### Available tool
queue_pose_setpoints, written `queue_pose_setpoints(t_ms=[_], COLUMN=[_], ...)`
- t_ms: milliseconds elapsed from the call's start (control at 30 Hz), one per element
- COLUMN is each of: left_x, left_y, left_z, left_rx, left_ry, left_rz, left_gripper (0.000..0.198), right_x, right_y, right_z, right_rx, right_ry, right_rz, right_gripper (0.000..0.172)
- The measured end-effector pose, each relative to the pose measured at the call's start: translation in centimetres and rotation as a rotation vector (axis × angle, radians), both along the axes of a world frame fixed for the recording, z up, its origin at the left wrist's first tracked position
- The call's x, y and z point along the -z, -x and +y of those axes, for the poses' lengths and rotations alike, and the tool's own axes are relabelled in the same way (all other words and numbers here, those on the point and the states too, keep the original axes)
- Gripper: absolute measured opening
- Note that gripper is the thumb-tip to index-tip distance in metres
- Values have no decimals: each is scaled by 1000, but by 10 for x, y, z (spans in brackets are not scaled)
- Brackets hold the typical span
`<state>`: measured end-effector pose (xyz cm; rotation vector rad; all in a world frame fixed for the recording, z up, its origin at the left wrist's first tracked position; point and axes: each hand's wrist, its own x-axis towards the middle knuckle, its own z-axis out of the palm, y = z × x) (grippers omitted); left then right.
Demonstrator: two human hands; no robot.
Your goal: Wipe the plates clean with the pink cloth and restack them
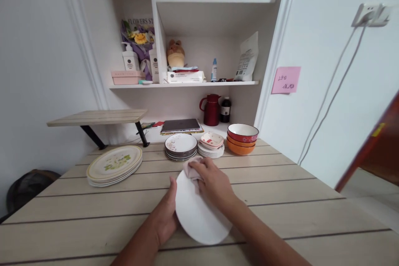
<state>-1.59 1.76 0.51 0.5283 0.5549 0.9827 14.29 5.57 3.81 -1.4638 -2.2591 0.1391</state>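
A plain white plate is held tilted above the wooden table, close to me. My left hand grips its left edge, thumb along the rim and the other fingers hidden behind it. In my right hand is a bunched pale pink cloth, pressed against the plate's upper edge. Just beyond the cloth are a stack of dark-rimmed plates with a floral pattern and a stack of small white plates with patterned square dishes on top.
Large oval plates are stacked at the left, by a raised wooden stand. Red and orange bowls are nested at the back right. Behind stand a closed laptop, a red jug and a dark bottle under shelves.
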Motion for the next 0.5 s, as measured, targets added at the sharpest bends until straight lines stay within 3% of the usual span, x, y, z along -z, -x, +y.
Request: queue_pose_setpoints(t_ms=[167, 333, 500], left_x=[2, 7, 6], left_y=[2, 4, 6], left_z=[3, 7, 9], left_rx=[-67, -147, -136], left_ry=[5, -24, -35], left_rz=[31, -15, -72], left_gripper=[73, 68, 64], right_x=[7, 13, 12], right_y=[-30, -24, -5], right_z=[15, 1, -20], right_rx=[154, 77, -56], right_ry=[93, 162, 137], right_rz=[-106, -221, -203], right_gripper=[55, 55, 57])
